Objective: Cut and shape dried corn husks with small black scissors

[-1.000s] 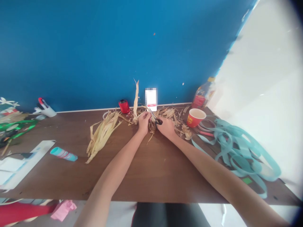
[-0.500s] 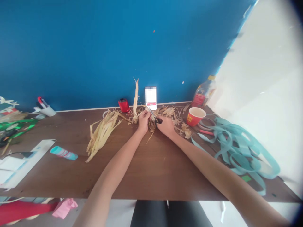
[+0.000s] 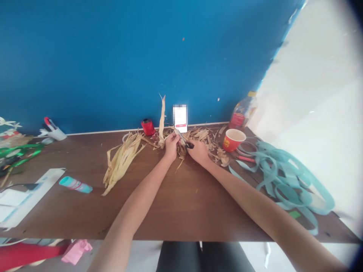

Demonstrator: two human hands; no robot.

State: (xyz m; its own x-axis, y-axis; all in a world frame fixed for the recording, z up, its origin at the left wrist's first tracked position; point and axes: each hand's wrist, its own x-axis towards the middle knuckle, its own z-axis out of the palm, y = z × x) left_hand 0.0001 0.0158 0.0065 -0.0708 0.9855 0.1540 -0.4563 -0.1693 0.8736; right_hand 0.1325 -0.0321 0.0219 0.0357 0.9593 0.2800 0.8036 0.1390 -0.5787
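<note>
Behind the bench stands a bright blue painted wall (image 3: 113, 68), and below it we have a wide, dark brown wooden bench (image 3: 181, 211). At its right end lies a tangled heap of flat teal ribbon (image 3: 289, 172); left of our arms rests a long bundle of pale yellow dried husks (image 3: 121, 162). Dry tan husk scraps (image 3: 202, 134) spread along the back, around both hands. Our right hand (image 3: 199, 152) is closed on a pair of black-handled metal scissors (image 3: 189, 145), whose long axis slants away and leftward, blades reaching just beside our left hand (image 3: 171, 146). That hand's fingertips are drawn together by a pale husk piece; we cannot tell how firmly it is held. The round red paper cup (image 3: 232, 143) bears a yellow emblem and the clear plastic bottle (image 3: 240, 115) a red label, neither legible.
</note>
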